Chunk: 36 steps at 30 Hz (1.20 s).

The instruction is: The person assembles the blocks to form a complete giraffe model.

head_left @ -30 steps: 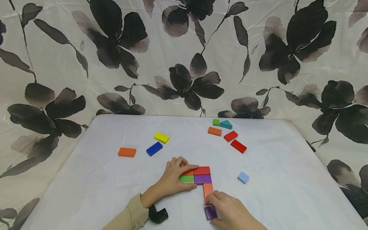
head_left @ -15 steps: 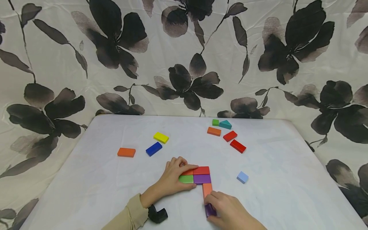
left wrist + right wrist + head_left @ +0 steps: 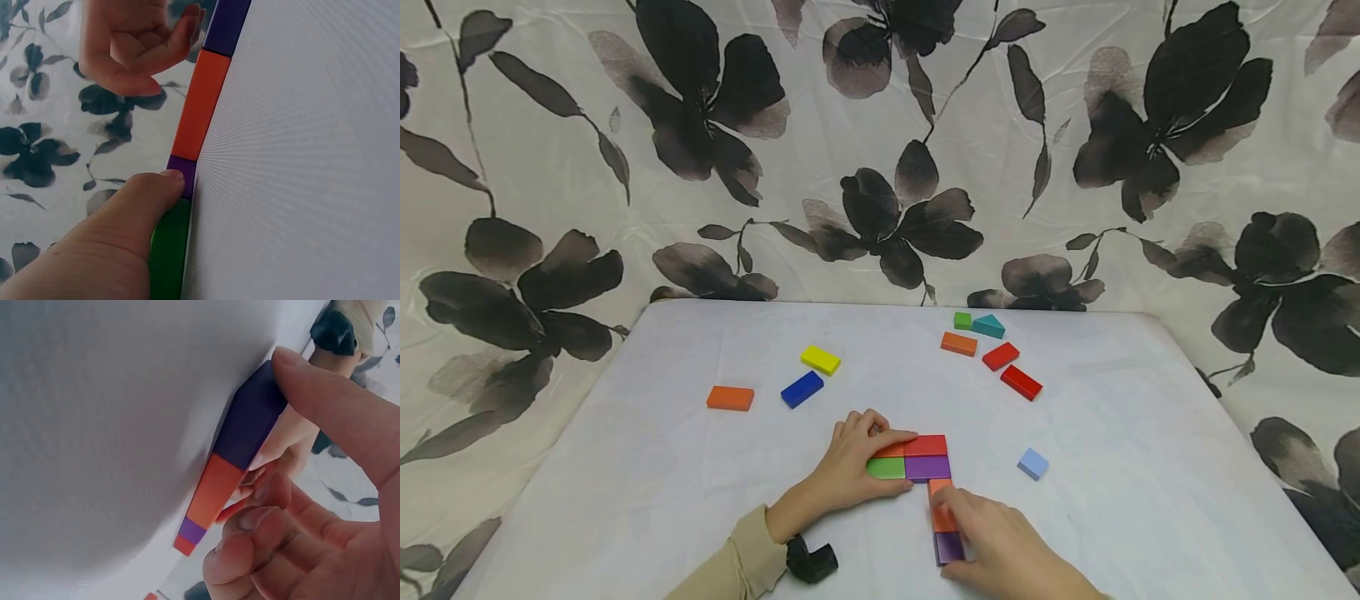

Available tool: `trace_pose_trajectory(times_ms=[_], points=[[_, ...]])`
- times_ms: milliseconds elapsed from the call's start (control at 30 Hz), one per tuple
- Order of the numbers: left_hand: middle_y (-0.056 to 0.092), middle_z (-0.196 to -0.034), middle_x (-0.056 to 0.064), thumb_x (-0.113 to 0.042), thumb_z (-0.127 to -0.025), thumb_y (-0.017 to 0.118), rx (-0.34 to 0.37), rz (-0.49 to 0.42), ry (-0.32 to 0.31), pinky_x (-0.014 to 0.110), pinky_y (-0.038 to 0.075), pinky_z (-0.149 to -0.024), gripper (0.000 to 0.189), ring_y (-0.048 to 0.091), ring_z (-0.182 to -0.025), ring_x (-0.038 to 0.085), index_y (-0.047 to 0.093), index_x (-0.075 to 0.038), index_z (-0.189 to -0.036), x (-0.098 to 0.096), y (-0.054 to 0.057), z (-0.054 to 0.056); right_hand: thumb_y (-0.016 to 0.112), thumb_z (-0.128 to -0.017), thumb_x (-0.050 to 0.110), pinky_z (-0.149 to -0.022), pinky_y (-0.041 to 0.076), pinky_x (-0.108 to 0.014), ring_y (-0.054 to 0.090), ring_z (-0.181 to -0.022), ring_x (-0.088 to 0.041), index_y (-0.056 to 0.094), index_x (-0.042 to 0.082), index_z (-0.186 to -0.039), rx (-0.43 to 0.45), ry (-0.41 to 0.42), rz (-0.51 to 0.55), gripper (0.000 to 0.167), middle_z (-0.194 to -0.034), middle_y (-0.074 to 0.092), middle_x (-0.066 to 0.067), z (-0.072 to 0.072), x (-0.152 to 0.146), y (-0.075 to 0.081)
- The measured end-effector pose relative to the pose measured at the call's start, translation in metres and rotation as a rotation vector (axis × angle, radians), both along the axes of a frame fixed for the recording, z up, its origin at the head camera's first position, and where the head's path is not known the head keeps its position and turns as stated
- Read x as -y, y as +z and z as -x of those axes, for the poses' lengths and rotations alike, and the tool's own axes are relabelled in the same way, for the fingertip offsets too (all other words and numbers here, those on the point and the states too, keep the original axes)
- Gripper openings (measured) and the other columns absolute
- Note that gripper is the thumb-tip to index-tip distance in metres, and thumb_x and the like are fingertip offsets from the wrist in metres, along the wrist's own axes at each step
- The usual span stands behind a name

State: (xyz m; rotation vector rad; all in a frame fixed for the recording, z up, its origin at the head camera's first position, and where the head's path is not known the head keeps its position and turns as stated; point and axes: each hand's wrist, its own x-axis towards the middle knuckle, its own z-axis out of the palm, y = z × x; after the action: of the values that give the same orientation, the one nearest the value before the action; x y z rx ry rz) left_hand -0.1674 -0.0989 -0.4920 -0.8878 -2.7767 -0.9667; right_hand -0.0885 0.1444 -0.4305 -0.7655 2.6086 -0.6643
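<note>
Two rows of flat blocks lie together: a partly covered orange block and a red block behind a green block and a purple block. My left hand grips these rows between thumb and fingers; in the left wrist view its thumb presses the purple side. A light orange block runs toward me from the purple one, with a dark purple block end to end after it. My right hand touches that dark block's near end with the thumb, its loosely bent fingers over the orange block.
A light blue block lies to the right. At the back right are two red blocks, an orange, a green and a teal triangular block. Yellow, blue and orange blocks lie back left.
The dark purple block has moved away from me until it meets the light orange block's end. My right fingers have shifted forward over the orange block; the left hand stays put.
</note>
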Motion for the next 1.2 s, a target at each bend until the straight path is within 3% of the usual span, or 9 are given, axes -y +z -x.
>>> trace_pose_trajectory(times_ms=[333,467,567,667,900,1200], points=[[0.042,-0.107,-0.009,-0.054,-0.077,0.079,-0.006,0.001,0.002,0.034,0.026,-0.081,0.058,0.034,-0.097,0.011,0.063,-0.038,-0.131,0.000,0.000,0.000,0.089,-0.072,0.036,-0.076,0.055,-0.034,0.053,-0.085,-0.008,0.053,0.017,-0.124,-0.033,-0.009,-0.032,0.065,-0.106,0.057,0.006,0.002,0.000,0.002],[0.042,-0.107,-0.009,-0.053,-0.077,0.079,-0.008,-0.003,-0.002,0.034,0.026,-0.081,0.058,0.034,-0.096,0.012,0.063,-0.037,-0.131,0.000,0.000,0.000,0.091,-0.066,0.044,-0.088,0.053,-0.043,0.051,-0.107,-0.017,0.048,0.017,-0.139,-0.070,-0.021,-0.047,0.090,-0.130,0.047,-0.002,0.006,-0.002,0.004],[0.043,-0.107,-0.008,-0.052,-0.078,0.079,-0.010,-0.002,-0.005,0.034,0.025,-0.081,0.058,0.034,-0.096,0.012,0.064,-0.036,-0.131,0.000,0.000,0.000,0.094,-0.061,0.046,-0.097,0.047,-0.051,0.043,-0.127,-0.027,0.034,0.016,-0.152,-0.114,-0.008,-0.024,0.114,-0.153,0.030,-0.010,0.010,-0.006,0.003],[0.043,-0.107,-0.008,-0.053,-0.078,0.078,-0.011,0.003,-0.005,0.034,0.026,-0.080,0.057,0.034,-0.097,0.011,0.064,-0.036,-0.131,0.000,0.000,0.001,0.094,-0.059,0.048,-0.102,0.039,-0.059,0.030,-0.140,-0.034,0.018,0.017,-0.159,-0.119,0.023,0.001,0.130,-0.163,0.011,-0.013,0.013,-0.008,0.002],[0.043,-0.108,-0.008,-0.053,-0.078,0.078,-0.009,0.010,-0.002,0.034,0.025,-0.080,0.057,0.034,-0.097,0.012,0.063,-0.036,-0.131,0.000,-0.001,0.001,0.089,-0.057,0.061,-0.106,0.027,-0.068,0.009,-0.149,-0.038,0.010,0.013,-0.160,-0.051,0.077,0.002,0.138,-0.165,-0.004,-0.014,0.024,-0.008,-0.001],[0.042,-0.108,-0.008,-0.056,-0.079,0.077,0.016,0.019,0.003,0.034,0.025,-0.079,0.058,0.034,-0.098,0.011,0.063,-0.037,-0.131,0.000,0.000,0.000,0.086,-0.061,0.063,-0.109,0.023,-0.066,0.001,-0.150,-0.037,0.010,0.010,-0.160,-0.004,0.104,-0.034,0.136,-0.165,-0.007,-0.017,0.030,-0.008,-0.004]])
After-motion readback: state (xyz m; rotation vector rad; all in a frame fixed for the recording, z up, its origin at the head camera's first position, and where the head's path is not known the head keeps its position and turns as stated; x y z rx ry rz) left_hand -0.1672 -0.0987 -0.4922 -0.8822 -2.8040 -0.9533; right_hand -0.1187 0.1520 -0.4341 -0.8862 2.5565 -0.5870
